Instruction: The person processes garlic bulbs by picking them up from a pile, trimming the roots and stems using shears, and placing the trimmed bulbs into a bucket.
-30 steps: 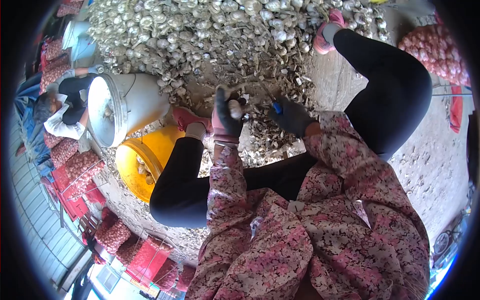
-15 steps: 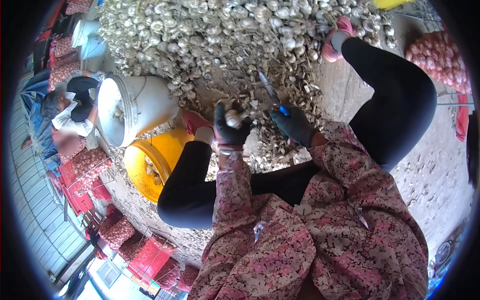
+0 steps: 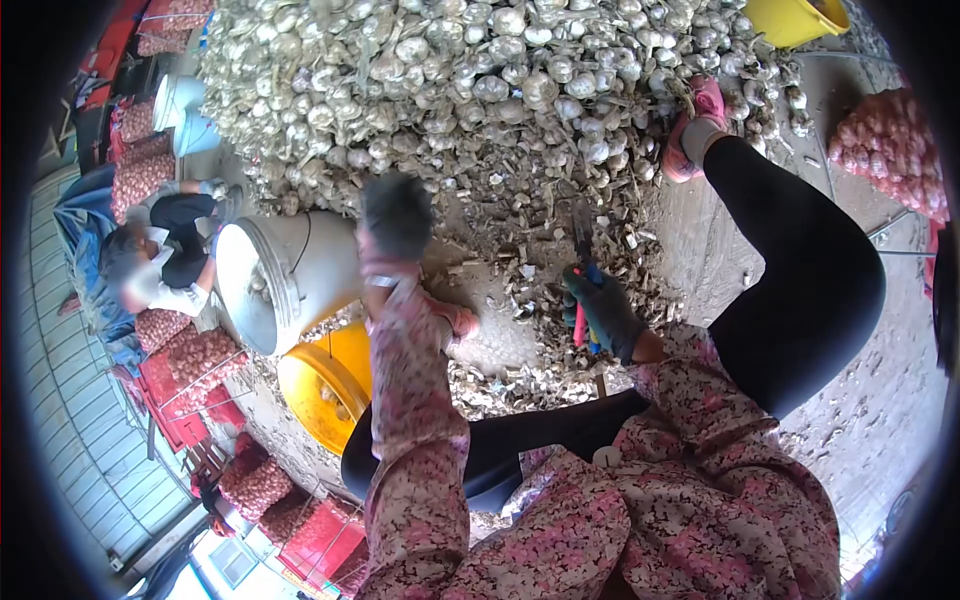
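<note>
My left hand [image 3: 397, 215], in a dark glove, is smeared by motion beside the white bucket's rim side and near the edge of the garlic heap [image 3: 450, 90]. Its fingers cannot be made out, nor whether anything is in them. In my gloved right hand [image 3: 608, 310] is a pair of pruning shears [image 3: 582, 235], with red and blue showing at the handles. The dark blades point away from me over scattered garlic stem trimmings [image 3: 530, 285].
To the left, a white bucket [image 3: 310, 262] and a yellow bucket [image 3: 350, 355] lean with some bulbs inside. Another yellow bucket [image 3: 795, 22] stands far right, near a net sack of garlic [image 3: 885, 150]. A co-worker [image 3: 165, 255] sits at the left among red sacks.
My left hand, which held a garlic bulb, has moved forward and left. My right hand has lowered slightly, and the shears have turned more upright in view. The camera view has shifted.
</note>
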`<state>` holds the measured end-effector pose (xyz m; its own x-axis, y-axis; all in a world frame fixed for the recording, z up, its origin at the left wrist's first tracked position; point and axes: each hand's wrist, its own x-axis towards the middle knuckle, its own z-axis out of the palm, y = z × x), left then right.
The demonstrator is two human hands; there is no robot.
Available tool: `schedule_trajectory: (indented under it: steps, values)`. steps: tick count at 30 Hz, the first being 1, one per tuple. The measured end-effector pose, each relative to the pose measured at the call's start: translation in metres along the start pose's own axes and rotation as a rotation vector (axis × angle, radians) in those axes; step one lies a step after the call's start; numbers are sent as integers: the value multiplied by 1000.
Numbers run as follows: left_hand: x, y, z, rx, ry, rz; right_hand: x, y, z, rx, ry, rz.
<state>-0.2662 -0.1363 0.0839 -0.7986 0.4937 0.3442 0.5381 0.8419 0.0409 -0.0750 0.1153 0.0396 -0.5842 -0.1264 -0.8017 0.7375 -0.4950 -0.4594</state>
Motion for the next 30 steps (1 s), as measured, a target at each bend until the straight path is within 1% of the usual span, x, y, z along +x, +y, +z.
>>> schedule_trajectory:
  steps: [2, 3, 5, 6, 7, 9, 10, 11, 12, 13, 14, 15, 16, 17, 18, 20, 21, 22, 23, 24, 25, 26, 27, 28, 30]
  values:
    - [37, 17, 53, -13, -57, 206, 1, -3, 2, -10, 30, -30]
    - [56, 16, 84, -20, -59, 209, 2, -2, 1, 19, 10, -38]
    - [88, 6, 155, -729, -197, -420, 3, -4, 2, 68, -2, -51]
    - [96, 12, 174, -1073, -265, -742, 4, -4, 2, 72, 4, -52]
    - [146, 66, 112, -1351, -330, -1423, 6, -1, 1, 71, 2, -71]
    - [136, 16, 195, -960, -414, -976, 14, 6, -5, 33, -16, -97]
    - [151, 32, 165, -739, -398, -791, 15, 6, -7, 36, -14, -100]
    - [147, 46, 126, -839, -614, -976, 14, 5, -9, -58, -11, -112]
    - [137, 32, 160, -1480, -368, -1601, 14, 2, -11, -150, -11, -135]
    - [129, 35, 160, -1499, -225, -1596, 15, -1, -15, -365, 18, -96]
    - [115, 43, 154, -1512, -85, -1592, 14, -4, -17, -360, 20, -98]
    - [98, 52, 143, -1507, -90, -1593, 10, -8, -17, -550, 65, -237]
    - [79, 62, 129, -1642, -11, -1476, 6, -15, -16, -740, 107, -377]
    - [60, 73, 112, -1768, 73, -1351, -4, -30, -13, -764, 85, -285]
    - [44, 87, 93, -1840, 90, -1268, -4, -29, -12, -764, 78, -283]
    - [-1, 101, 69, -1888, -22, -1146, -5, -21, -12, -866, 94, -474]
    - [-22, 108, 59, -1918, -81, -1123, -1, -13, -9, -916, 147, -630]
    - [-42, 115, 49, -1951, -135, -1098, 1, -8, -12, -924, 141, -626]
    - [-58, 127, 27, -1750, -205, -950, -6, -13, -10, -928, 58, -571]
    - [-73, 133, 19, -1752, -197, -960, -12, -15, -7, -930, -24, -515]
    - [-86, 137, 13, -1918, -198, -1064, -15, -13, -6, -930, -59, -460]
    - [-98, 139, 9, -2081, -194, -1164, -17, -9, -5, -938, -69, -460]
    - [-108, 142, 8, -2168, -162, -1136, -17, -5, -5, -894, -164, -510]
    - [-118, 144, 6, -2165, -141, -1138, -18, -1, -5, -849, -262, -559]
    - [-124, 153, -10, -2313, -94, -1229, -13, 17, -6, -831, -317, -539]
